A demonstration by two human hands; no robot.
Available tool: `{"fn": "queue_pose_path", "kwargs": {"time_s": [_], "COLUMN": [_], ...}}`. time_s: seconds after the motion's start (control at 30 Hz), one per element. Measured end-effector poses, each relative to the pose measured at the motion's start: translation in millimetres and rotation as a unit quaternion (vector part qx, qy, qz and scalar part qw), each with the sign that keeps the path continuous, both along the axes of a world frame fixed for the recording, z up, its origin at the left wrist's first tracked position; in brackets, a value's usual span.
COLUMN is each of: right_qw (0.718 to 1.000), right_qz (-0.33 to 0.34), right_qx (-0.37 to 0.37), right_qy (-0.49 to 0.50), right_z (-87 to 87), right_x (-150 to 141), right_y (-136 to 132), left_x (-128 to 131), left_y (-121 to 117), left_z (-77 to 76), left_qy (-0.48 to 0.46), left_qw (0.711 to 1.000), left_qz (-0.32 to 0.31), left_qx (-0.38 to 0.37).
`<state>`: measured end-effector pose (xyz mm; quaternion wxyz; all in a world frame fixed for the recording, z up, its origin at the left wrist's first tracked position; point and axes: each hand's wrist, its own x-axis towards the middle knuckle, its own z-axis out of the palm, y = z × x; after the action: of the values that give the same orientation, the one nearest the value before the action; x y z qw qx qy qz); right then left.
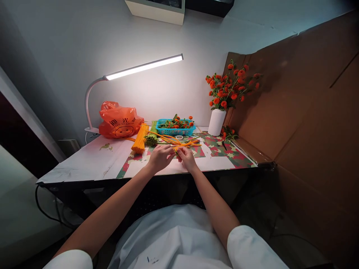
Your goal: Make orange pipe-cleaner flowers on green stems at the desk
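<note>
My left hand and my right hand meet over the front of the table, fingers pinched together. Between their fingertips is a small piece of yellow-orange pipe cleaner, mostly covered by the fingers. Just beyond the hands lie loose orange pipe cleaners, spread crosswise. A thick bundle of orange pipe cleaners lies to the left. Beside it is a green bundle of pipe cleaners. A small roll of tape sits behind the loose pieces.
Behind stands a blue basket holding orange flowers. A white ribbed vase with orange flowers is at the back right, near a cardboard wall. A red plastic bag and a lit lamp are left. A dark pen-like object lies right.
</note>
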<state>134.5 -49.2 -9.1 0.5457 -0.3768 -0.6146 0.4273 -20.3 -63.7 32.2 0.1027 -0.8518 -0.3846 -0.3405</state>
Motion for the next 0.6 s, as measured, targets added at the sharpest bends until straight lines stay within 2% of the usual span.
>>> {"fn": "queue_pose_path", "kwargs": {"time_s": [0.13, 0.27, 0.43, 0.6], "right_qw": [0.998, 0.992, 0.988, 0.987], "right_qz": [0.007, 0.012, 0.04, 0.104], "right_qx": [0.068, 0.121, 0.135, 0.12], "right_qy": [-0.01, -0.042, -0.06, -0.006], "right_z": [0.4, 0.7, -1.7, -0.1], "right_x": [0, 0, 0, 1], "right_y": [-4, -9, -7, -7], "left_x": [0, -3, -9, -15], "left_y": [0, 2, 8, 13], "left_z": [2.2, 3.7, -0.8, -7.9], "left_qy": [-0.087, -0.174, -0.26, -0.349], "left_qw": [0.99, 0.944, 0.834, 0.715], "left_qz": [0.013, 0.002, -0.048, -0.081], "left_qx": [-0.113, -0.28, -0.485, -0.601]}}
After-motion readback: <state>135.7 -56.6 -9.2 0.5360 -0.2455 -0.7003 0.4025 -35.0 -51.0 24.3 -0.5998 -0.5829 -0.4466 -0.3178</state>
